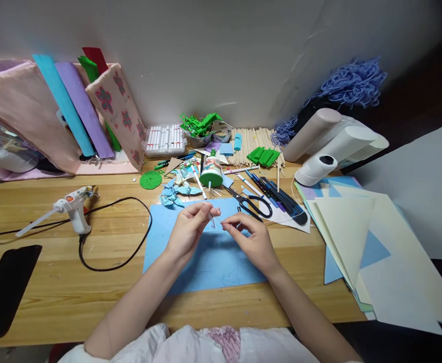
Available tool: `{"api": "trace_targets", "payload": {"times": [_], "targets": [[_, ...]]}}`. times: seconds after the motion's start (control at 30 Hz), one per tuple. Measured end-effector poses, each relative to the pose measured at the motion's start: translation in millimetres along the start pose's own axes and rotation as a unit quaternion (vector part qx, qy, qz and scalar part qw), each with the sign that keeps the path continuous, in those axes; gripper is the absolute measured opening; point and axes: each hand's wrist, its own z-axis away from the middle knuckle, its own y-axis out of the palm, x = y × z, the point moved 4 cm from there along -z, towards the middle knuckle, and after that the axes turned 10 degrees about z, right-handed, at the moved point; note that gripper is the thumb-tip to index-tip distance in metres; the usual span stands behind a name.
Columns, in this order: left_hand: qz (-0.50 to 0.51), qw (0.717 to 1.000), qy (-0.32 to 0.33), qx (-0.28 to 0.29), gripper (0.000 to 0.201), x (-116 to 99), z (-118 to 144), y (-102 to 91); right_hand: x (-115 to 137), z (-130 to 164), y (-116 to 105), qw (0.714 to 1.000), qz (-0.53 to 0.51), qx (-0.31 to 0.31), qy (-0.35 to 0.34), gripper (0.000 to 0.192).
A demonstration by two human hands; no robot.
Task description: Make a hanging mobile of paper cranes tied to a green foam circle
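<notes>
Above a blue sheet, both of my hands are raised with their fingertips pinched. My left hand is closed on a fine thread, and a small loop of it dangles beside the fingertips. Thumb and forefinger of my right hand pinch the same thread a short way to the right. Black-handled scissors lie just beyond my right hand. Blue folded-paper pieces and a white cylindrical piece with a green disc end sit beyond my left hand.
A glue gun with a looping black cord and a dark phone are on the left. Stacked paper sheets and a white thread spool stand right. Markers, wooden sticks and a pink holder line the back.
</notes>
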Motion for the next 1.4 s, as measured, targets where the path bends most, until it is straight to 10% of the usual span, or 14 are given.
{"api": "trace_targets", "payload": {"times": [0.37,0.57,0.77,1.0,1.13,1.27,1.4], "targets": [[0.045,0.996,0.065,-0.033,0.017,-44.5,-2.1,18.9,-1.9,-2.0,0.7,1.000,-0.007,0.010,0.020,0.011],[0.067,0.997,0.035,-0.030,0.015,-35.6,-2.6,33.7,17.9,-5.4,-1.2,1.000,0.000,-0.014,-0.024,0.050],[0.129,0.991,0.019,-0.043,0.015,-32.3,-3.2,38.0,22.4,-6.9,10.0,0.999,-0.008,-0.005,-0.051,0.023],[0.141,0.985,0.044,-0.093,0.011,-28.5,-9.3,7.6,16.6,-4.8,-3.4,0.999,-0.011,-0.016,-0.026,0.018],[-0.056,0.995,0.059,-0.053,0.019,-27.3,-10.5,-22.3,19.2,-9.8,-18.9,0.992,0.106,-0.006,-0.067,0.017],[-0.441,0.884,0.155,0.009,0.041,-36.7,-0.8,-27.2,23.6,-18.9,-19.1,0.945,0.293,0.076,-0.123,0.020],[-0.617,0.724,0.212,0.224,0.057,-22.8,9.9,8.1,30.5,-26.6,-7.2,0.881,0.413,0.167,-0.160,0.017]]}}
